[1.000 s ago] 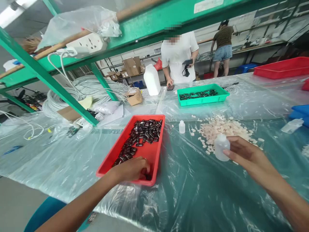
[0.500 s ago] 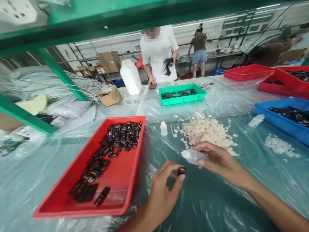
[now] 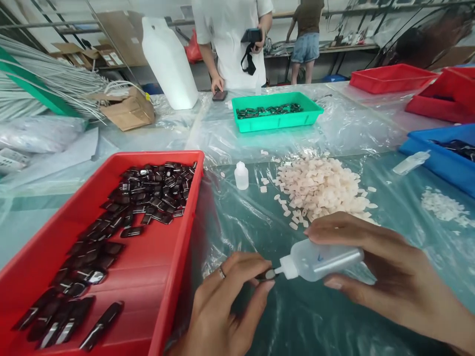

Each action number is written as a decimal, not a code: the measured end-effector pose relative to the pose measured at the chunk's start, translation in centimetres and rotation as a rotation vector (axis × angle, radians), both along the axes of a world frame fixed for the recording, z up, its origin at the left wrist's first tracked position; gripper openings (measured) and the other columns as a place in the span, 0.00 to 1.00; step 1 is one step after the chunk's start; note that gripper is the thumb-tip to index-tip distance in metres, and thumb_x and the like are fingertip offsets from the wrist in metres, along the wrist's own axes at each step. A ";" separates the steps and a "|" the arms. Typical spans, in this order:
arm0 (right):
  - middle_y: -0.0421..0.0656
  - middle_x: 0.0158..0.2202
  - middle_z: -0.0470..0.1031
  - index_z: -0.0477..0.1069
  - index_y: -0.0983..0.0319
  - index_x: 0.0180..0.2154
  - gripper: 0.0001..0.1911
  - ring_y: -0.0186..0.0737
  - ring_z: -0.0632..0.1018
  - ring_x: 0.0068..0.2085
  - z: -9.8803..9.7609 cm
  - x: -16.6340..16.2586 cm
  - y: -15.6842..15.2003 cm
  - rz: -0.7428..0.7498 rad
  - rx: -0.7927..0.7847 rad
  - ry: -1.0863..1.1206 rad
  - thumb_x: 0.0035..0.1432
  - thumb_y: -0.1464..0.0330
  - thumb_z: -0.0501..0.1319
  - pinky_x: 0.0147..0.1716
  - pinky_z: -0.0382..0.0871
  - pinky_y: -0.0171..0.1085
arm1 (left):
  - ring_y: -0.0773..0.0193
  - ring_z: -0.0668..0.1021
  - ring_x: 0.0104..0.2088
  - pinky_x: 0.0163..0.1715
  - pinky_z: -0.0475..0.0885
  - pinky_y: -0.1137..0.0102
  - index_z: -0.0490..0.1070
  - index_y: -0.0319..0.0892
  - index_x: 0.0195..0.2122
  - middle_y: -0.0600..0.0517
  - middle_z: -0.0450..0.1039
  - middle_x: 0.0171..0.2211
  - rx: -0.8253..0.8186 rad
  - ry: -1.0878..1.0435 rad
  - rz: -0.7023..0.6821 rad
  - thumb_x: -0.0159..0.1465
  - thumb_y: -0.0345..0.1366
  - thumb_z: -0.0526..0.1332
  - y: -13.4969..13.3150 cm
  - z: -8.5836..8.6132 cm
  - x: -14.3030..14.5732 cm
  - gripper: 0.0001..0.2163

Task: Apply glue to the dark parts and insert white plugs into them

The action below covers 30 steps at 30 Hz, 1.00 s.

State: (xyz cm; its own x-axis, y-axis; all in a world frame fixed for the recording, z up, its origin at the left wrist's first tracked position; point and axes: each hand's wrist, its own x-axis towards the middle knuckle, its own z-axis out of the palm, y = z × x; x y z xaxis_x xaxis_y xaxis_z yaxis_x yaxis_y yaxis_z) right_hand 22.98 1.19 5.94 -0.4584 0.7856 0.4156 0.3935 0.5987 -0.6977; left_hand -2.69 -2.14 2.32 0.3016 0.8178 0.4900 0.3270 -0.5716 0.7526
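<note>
Between its thumb and fingertips, my left hand (image 3: 230, 301) pinches a small black part (image 3: 265, 276), mostly covered by the fingers. A pale spot shows on the part's end. My right hand (image 3: 389, 267) grips a translucent squeeze bottle (image 3: 326, 259) lying on its side, nozzle pointing left. The nozzle tip is at the black part and seems to touch it. Behind the bottle spreads a heap of small whitish pieces (image 3: 322, 190). To the left, a red tray (image 3: 148, 262) holds many glossy black parts (image 3: 156, 193).
A small white bottle (image 3: 241, 176) stands upright past my left hand. Farther back are a green tray (image 3: 278, 121), a white jug (image 3: 170, 64) and a person in a white shirt (image 3: 233, 44). Blue (image 3: 438, 160) and red trays (image 3: 393, 79) line the right side. Plastic sheeting covers the table.
The bottle's nozzle has come to the black part in my left hand; before, they were apart. Both hands appear nearer and larger, and the view has tilted down.
</note>
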 end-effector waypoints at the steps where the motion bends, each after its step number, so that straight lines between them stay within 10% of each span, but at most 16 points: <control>1: 0.38 0.51 0.78 0.72 0.48 0.55 0.20 0.38 0.79 0.54 0.0 0.0 -0.1 -0.017 0.013 -0.017 0.63 0.64 0.69 0.52 0.75 0.29 | 0.68 0.81 0.41 0.45 0.75 0.78 0.72 0.39 0.50 0.50 0.78 0.42 0.009 0.004 -0.012 0.67 0.19 0.63 0.0 0.0 0.0 0.14; 30: 0.46 0.50 0.76 0.71 0.53 0.54 0.24 0.53 0.80 0.51 0.5 -0.4 -3.0 -0.114 0.120 -0.074 0.57 0.71 0.70 0.38 0.87 0.39 | 0.70 0.80 0.47 0.51 0.75 0.81 0.75 0.34 0.51 0.50 0.78 0.46 0.052 0.045 -0.002 0.64 0.15 0.62 -0.2 -0.6 -0.2 0.17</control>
